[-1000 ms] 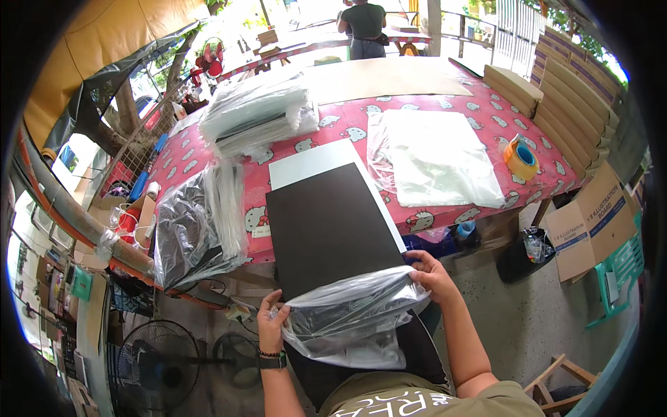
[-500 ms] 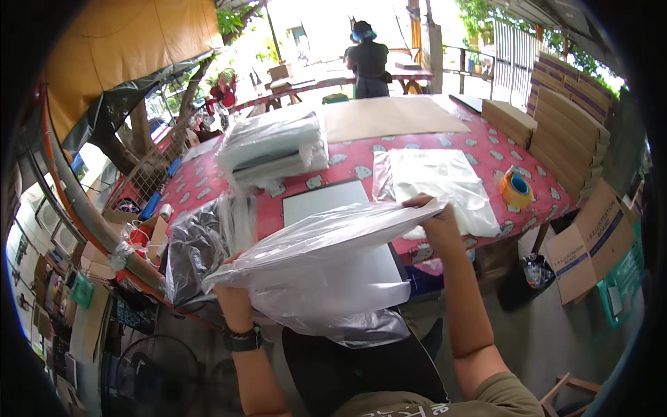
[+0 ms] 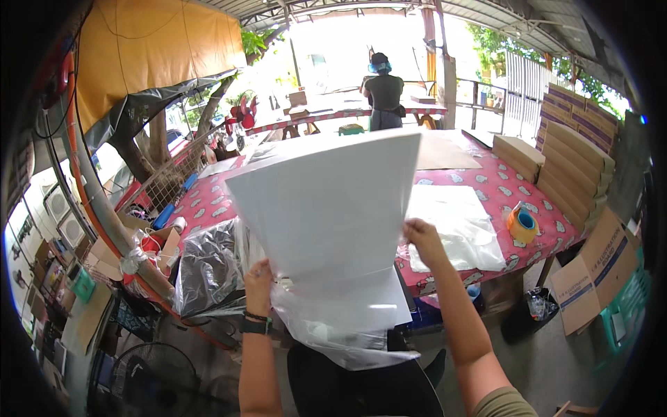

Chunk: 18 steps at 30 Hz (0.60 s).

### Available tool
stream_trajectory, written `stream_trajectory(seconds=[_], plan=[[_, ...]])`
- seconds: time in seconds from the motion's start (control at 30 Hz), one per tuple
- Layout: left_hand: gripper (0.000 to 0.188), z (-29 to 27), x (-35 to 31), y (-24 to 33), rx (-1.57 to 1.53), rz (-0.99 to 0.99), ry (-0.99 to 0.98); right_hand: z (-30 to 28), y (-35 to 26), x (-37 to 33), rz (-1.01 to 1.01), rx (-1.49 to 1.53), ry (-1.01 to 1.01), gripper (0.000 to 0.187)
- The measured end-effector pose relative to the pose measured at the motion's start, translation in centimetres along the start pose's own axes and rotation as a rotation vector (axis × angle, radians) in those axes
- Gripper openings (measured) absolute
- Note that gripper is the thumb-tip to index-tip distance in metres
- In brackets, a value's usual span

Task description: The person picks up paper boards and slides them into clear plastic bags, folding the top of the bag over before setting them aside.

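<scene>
I hold a large white board (image 3: pixel 326 201) upright in front of me, tilted a little. A clear plastic bag (image 3: pixel 340 330) covers its lower part and hangs loose below it; how far up the plastic reaches is hard to make out. My left hand (image 3: pixel 259 276) is closed on the left edge of the bagged board. At its right edge my right hand (image 3: pixel 422 240) is closed too, fingers pinched at the side. The board hides the middle of the table. To the right lies a flat pile of clear plastic bags (image 3: pixel 451 219).
A pink patterned tablecloth (image 3: pixel 479 181) covers the table. Orange tape rolls (image 3: pixel 522 224) sit near its right edge, with stacked brown cartons (image 3: pixel 573 163) beyond. Dark plastic-wrapped boards (image 3: pixel 207 267) lie at the left edge. A person (image 3: pixel 384 94) stands at a far table.
Both hands have turned the bagged board from nearly flat to upright, its far edge now raised. The plastic has slid or fallen toward the bottom. My view has tilted up slightly.
</scene>
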<state>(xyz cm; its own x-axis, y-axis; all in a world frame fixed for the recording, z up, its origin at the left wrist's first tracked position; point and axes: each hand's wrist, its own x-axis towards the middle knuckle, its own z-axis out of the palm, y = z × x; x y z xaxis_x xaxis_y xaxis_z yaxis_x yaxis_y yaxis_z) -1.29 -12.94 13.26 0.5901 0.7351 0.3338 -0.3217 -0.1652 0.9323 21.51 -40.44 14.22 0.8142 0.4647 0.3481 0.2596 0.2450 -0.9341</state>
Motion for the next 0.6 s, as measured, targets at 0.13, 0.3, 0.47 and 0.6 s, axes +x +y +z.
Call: stream_trajectory(seconds=[0.13,0.3,0.47,0.6], plan=[[0.015,-1.7,-2.2,-6.2,0.146,-0.013,0.018,1.5,4.0,-2.4,0.087,0.099,-0.028,0.017],[0.015,1.5,-4.0,-5.0,0.043,0.134,0.191,1.8,2.3,-3.3,0.044,0.092,0.084,0.015],[0.015,2.1,-8.1,4.7,0.088,0.192,0.169,0.9,-3.8,-8.8,0.148,-0.02,0.129,0.019],[0.016,-2.5,-14.5,3.3,0.329,-0.104,-0.087,-1.2,-3.6,-16.5,0.323,-0.026,-0.019,0.016]])
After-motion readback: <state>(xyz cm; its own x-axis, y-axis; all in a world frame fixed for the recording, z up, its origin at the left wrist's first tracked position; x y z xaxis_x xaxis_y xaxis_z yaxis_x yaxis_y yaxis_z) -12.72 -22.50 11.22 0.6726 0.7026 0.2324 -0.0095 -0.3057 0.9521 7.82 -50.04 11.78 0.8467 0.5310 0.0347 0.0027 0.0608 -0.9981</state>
